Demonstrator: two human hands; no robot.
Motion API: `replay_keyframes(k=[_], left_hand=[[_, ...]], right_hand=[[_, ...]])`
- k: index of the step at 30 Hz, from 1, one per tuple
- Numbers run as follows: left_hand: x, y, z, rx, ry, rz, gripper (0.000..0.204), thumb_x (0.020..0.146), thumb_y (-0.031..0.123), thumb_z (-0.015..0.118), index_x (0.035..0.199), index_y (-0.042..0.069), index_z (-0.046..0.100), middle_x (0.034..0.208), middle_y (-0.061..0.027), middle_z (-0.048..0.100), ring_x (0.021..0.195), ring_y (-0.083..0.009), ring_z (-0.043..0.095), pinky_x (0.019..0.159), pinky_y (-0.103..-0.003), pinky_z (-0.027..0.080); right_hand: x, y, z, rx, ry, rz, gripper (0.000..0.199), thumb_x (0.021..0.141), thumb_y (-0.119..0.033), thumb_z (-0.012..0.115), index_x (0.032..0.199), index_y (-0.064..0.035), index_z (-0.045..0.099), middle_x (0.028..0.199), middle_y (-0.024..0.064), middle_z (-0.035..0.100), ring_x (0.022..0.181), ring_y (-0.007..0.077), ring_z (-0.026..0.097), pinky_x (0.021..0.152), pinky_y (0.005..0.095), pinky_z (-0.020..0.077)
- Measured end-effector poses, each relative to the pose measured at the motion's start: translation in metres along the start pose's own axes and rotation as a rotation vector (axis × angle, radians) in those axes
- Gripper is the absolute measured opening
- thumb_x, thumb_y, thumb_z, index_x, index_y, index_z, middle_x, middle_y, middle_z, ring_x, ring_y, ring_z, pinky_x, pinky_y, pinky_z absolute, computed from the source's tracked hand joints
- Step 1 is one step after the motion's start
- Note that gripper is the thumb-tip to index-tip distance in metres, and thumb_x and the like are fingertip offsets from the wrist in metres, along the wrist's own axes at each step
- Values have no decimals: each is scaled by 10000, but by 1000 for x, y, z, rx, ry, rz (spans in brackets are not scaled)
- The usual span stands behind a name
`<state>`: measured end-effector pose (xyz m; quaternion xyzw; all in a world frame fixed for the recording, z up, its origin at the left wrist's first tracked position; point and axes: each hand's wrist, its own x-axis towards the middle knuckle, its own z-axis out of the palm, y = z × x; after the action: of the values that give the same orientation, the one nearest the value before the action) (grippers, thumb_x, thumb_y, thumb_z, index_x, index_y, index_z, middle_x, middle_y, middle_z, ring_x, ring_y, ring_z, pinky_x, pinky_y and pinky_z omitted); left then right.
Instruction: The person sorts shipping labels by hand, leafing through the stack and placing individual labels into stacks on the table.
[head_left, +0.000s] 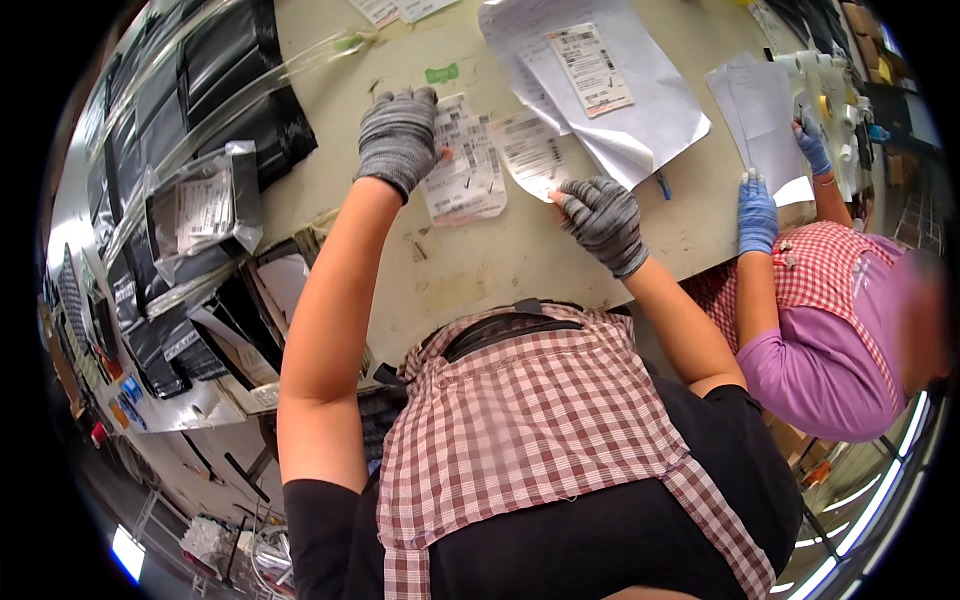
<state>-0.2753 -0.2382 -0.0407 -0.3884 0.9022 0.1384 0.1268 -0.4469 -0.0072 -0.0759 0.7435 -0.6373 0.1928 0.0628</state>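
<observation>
My left hand (398, 142), in a grey striped knit glove, rests at the left edge of a printed shipping label sheet (465, 180) lying on the table. Its fingers are a little apart and bent toward the tabletop, and the thumb touches the sheet. In a matching glove, my right hand (603, 222) pinches the lower corner of another shipping label (530, 152) between bare thumb tip and fingers. That label's near end curls up from the table, right beside the first sheet.
Large white papers (650, 90) with a label (590, 70) on top lie beyond my right hand. Black plastic-wrapped parcels (225, 60) and a bagged parcel (205, 210) crowd the left. A blue pen (663, 185) lies nearby. At right, a co-worker's blue-gloved hand (757, 212) touches papers.
</observation>
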Motion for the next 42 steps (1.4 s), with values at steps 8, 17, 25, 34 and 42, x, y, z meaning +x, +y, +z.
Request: replay_keyframes(k=[8, 17, 25, 34, 42], left_hand=[[-5, -44, 32, -349, 248, 249, 437, 731, 47, 633, 1160, 94, 562, 1093, -173, 567, 967, -319, 574, 850, -399, 472], [-99, 12, 57, -420, 446, 26, 985, 682, 343, 778, 1433, 48, 215, 1439, -219, 280, 1328, -343, 306, 1078, -388, 288], [-119, 0, 92, -310, 471, -87, 1000, 618, 293, 779, 1433, 86, 239, 1465, -234, 221, 1325, -409, 273, 1073, -455, 278], [-126, -20, 89, -350, 385, -133, 830, 672, 239, 762, 1382, 81, 363, 1425, -170, 344, 1299, -341, 345, 1063, -388, 312], [-124, -24, 84, -339, 427, -35, 972, 559, 422, 803, 1361, 79, 375, 1407, -197, 349, 1283, -384, 339, 1054, -460, 298]], right_hand=[[64, -54, 21, 104, -198, -16, 336, 777, -239, 677, 1084, -128, 597, 960, 36, 629, 834, 203, 586, 747, 360, 481], [94, -27, 65, 402, 84, 391, 541, 823, -159, 585, 1310, -18, 397, 1238, 213, 479, 1149, 353, 462, 992, 398, 373], [124, -98, 92, 822, 206, 503, 533, 821, -68, 527, 1336, -32, 394, 1331, 189, 430, 1217, 341, 427, 1030, 381, 353], [128, -90, 93, 1035, 36, 474, 467, 785, -74, 561, 1242, -50, 465, 1261, 181, 472, 1185, 327, 450, 1022, 379, 356], [83, 23, 11, 830, 214, 525, 376, 756, -86, 667, 1107, -35, 543, 1053, 143, 580, 984, 247, 574, 857, 331, 478]])
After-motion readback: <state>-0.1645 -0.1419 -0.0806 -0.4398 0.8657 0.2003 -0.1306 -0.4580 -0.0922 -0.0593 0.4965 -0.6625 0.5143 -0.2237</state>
